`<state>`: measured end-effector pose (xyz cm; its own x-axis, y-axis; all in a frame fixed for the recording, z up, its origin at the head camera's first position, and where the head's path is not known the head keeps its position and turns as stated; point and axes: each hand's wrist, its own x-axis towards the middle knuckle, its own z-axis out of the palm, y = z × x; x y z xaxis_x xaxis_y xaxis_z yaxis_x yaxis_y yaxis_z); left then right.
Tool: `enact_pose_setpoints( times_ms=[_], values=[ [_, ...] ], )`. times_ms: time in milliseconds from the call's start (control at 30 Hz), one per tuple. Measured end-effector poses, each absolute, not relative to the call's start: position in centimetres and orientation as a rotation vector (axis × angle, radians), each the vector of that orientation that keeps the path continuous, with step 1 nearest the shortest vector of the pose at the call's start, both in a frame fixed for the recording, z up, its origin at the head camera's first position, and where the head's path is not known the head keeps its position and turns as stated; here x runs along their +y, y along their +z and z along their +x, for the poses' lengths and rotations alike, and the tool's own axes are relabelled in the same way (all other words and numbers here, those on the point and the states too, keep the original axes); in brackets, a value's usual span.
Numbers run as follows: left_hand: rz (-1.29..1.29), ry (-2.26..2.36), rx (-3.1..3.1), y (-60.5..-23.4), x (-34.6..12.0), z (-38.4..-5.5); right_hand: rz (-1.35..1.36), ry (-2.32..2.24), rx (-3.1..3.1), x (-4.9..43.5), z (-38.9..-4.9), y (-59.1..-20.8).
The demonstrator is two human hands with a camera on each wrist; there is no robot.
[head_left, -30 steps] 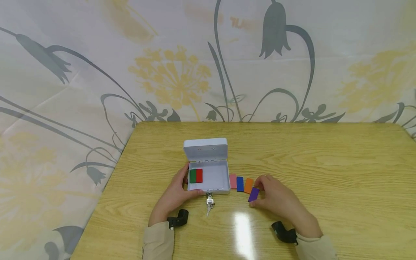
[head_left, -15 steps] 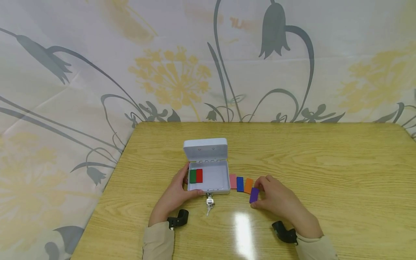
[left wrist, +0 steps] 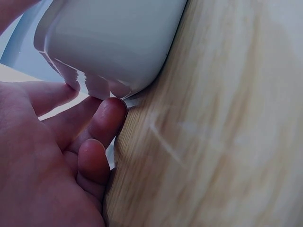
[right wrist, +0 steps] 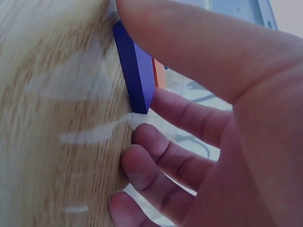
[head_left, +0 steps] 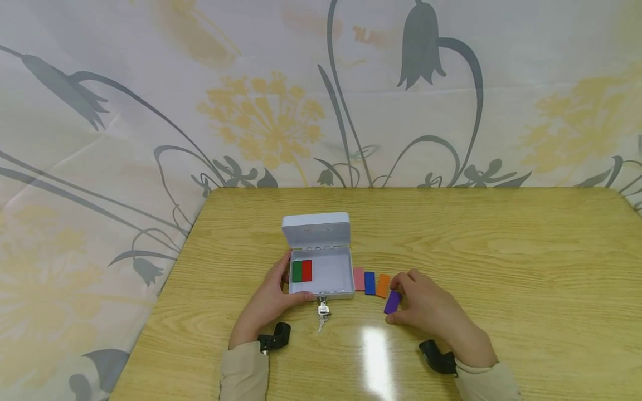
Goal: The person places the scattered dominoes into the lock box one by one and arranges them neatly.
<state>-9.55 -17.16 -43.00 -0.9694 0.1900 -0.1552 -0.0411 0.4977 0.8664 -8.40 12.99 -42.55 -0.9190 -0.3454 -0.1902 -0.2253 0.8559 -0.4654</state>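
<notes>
A white metal cash box (head_left: 336, 273) stands with its lid (head_left: 317, 231) raised. My left hand (head_left: 273, 295) grips its left end, thumb at the front edge, fingertips against the side in the left wrist view. Inside lie a green block (head_left: 297, 272) and a red block (head_left: 307, 270), side by side. My right hand (head_left: 423, 303) pinches a flat purple block (head_left: 393, 302) between thumb and index finger. In the right wrist view the purple block's lower edge is at the tabletop; whether it touches cannot be told. The other fingers curl beside it.
A pink block (head_left: 359, 279), a blue block (head_left: 369, 283) and an orange block (head_left: 383, 285) lie in a row right of the box. Keys (head_left: 323, 314) hang at the box's front lock. A patterned cloth (head_left: 281, 94) backs the wooden table (head_left: 476, 239).
The purple block has turned slightly in my right hand's fingers and shifted a little to the right. The left hand and the box keep their places.
</notes>
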Motion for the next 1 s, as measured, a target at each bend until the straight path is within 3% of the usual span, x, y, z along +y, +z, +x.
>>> enact_pose_setpoints(
  times_ms=[233, 600, 1000],
  values=[
    [0.128, 1.461, 2.501, -41.5, -16.8, -9.1, -0.442, -0.625, 2.771, 12.9, -8.4, -42.4],
    [0.144, 1.461, 2.540, -45.2, -17.8, -10.3, -0.423, -0.835, 2.671, 13.8, -9.0, -42.8],
    [0.134, 1.467, 2.517, -43.7, -17.3, -9.9, -0.420, -0.899, 2.693, 13.8, -9.3, -43.0]
  ],
)
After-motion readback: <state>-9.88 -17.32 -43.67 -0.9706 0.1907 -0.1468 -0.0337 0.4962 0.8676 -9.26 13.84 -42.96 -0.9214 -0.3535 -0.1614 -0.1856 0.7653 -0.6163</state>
